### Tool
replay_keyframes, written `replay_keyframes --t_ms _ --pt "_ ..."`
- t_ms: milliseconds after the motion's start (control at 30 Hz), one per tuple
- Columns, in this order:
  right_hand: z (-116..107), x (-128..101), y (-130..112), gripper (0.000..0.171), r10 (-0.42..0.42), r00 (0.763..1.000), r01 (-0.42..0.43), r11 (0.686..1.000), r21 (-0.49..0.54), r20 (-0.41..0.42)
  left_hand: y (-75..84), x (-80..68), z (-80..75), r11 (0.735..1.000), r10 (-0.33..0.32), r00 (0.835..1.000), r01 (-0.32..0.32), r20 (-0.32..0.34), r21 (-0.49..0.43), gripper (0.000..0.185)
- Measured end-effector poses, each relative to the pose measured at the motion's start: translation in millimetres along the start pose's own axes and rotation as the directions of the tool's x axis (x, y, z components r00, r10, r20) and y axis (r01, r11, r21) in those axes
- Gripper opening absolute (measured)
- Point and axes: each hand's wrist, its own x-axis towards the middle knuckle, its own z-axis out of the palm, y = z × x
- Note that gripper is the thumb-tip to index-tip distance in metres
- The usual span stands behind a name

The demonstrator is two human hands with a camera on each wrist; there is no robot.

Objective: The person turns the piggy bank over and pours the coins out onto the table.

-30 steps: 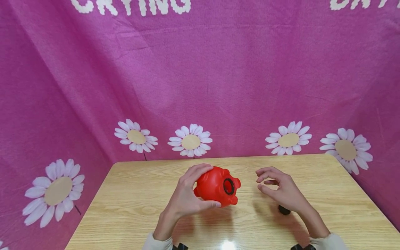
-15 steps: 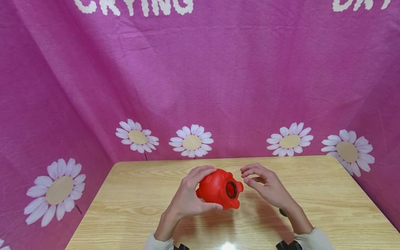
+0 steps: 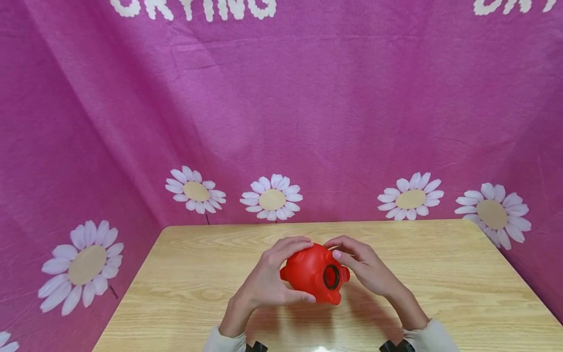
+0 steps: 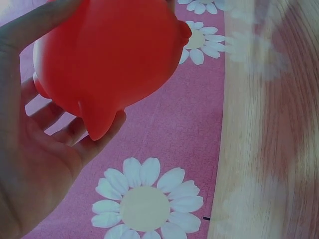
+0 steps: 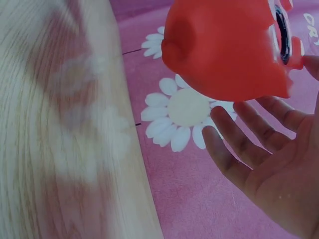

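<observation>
A red plastic piggy bank (image 3: 310, 271) is held a little above the wooden table (image 3: 440, 278), its underside with a black-rimmed round hole (image 3: 331, 276) turned toward me. My left hand (image 3: 272, 281) grips it from the left, fingers over the top and thumb underneath. My right hand (image 3: 367, 269) is at its right side, fingertips touching the top. In the left wrist view the piggy bank (image 4: 109, 55) fills the top, cradled by the left hand (image 4: 45, 149). In the right wrist view the right hand (image 5: 259, 154) lies with spread, fairly straight fingers beside the piggy bank (image 5: 224, 45).
A pink cloth backdrop (image 3: 281, 112) printed with white daisies and white lettering hangs behind and beside the table. The table's back edge (image 3: 316, 223) meets the cloth. Light sleeves cover both wrists at the bottom of the head view.
My right hand moved left from the table to the piggy bank's side. The small black object seen near the right wrist earlier is out of sight now. The left hand kept its hold.
</observation>
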Motion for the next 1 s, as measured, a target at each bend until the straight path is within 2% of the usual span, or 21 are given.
replay_keyframes --t_ms 100,367,533,733,867,1000 --pt "1.2 0.0 1.4 0.026 0.024 0.999 -0.024 1.0 0.004 0.035 -0.3 0.0 0.3 1.0 0.014 1.0 -0.014 0.014 -0.004 0.09" --pt "2.0 -0.2 2.5 0.029 0.034 0.995 -0.036 0.999 0.023 0.095 0.5 -0.5 -1.7 0.998 -0.044 0.998 0.047 0.054 -0.049 0.09" --pt "2.7 -0.6 1.5 0.03 0.05 0.992 -0.056 0.997 0.044 0.113 -0.9 -1.4 -2.7 0.999 -0.006 0.999 0.009 0.054 -0.042 0.091" --pt "3.3 -1.0 -2.4 0.029 0.049 0.995 -0.054 0.997 0.054 0.086 -2.2 -1.5 -3.7 0.999 0.031 0.999 -0.03 0.031 -0.009 0.095" --pt "3.8 -1.9 -4.2 0.026 0.049 0.997 -0.052 0.997 0.051 0.054 -1.9 -1.7 -5.6 1.0 0.01 1.0 -0.01 0.013 0.01 0.096" --pt "4.6 -2.5 -6.3 0.027 0.046 0.999 -0.046 0.997 0.058 0.005 -0.7 -1.0 -8.4 0.999 -0.018 0.999 0.02 -0.034 0.042 0.096"
